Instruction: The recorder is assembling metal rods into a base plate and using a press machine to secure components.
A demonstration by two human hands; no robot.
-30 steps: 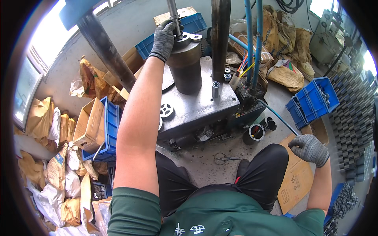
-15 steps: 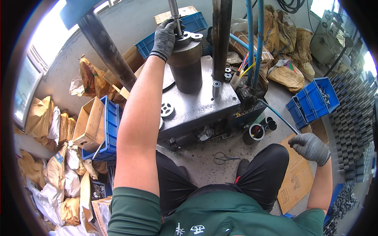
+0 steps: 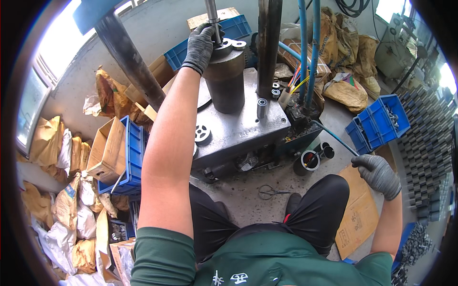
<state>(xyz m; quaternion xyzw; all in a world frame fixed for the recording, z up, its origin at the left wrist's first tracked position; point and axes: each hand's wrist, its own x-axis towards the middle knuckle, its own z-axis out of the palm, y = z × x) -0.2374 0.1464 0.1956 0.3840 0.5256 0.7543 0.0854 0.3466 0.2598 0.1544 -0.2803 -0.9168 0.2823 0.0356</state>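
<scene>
My left hand [image 3: 199, 47], in a grey knit glove, is closed at the upright metal rod [image 3: 213, 16], above a thick dark steel cylinder [image 3: 227, 88]. A dark part by the rod is mostly hidden behind my fingers. Light metal rings [image 3: 238, 45] lie on the cylinder's top. The cylinder stands on the steel press table [image 3: 257, 131]. On the right my right hand [image 3: 381, 177], gloved alike, is closed round the end of a long blue lever [image 3: 336, 137], which slopes up to the press's base. A spoked disc [image 3: 202, 134] and a small metal sleeve [image 3: 262, 107] rest on the table.
Dark press columns [image 3: 268, 52] and blue pipes [image 3: 316, 47] rise beyond the table. Two cups [image 3: 306, 163] and scissors [image 3: 272, 192] are on the floor. Blue bins [image 3: 381, 121] and stacked metal tubes [image 3: 424, 143] stand right; a blue crate [image 3: 136, 152] and sacks [image 3: 67, 205] stand left.
My right hand and the lever's end have shifted slightly up in the picture. My left hand has stayed at the rod.
</scene>
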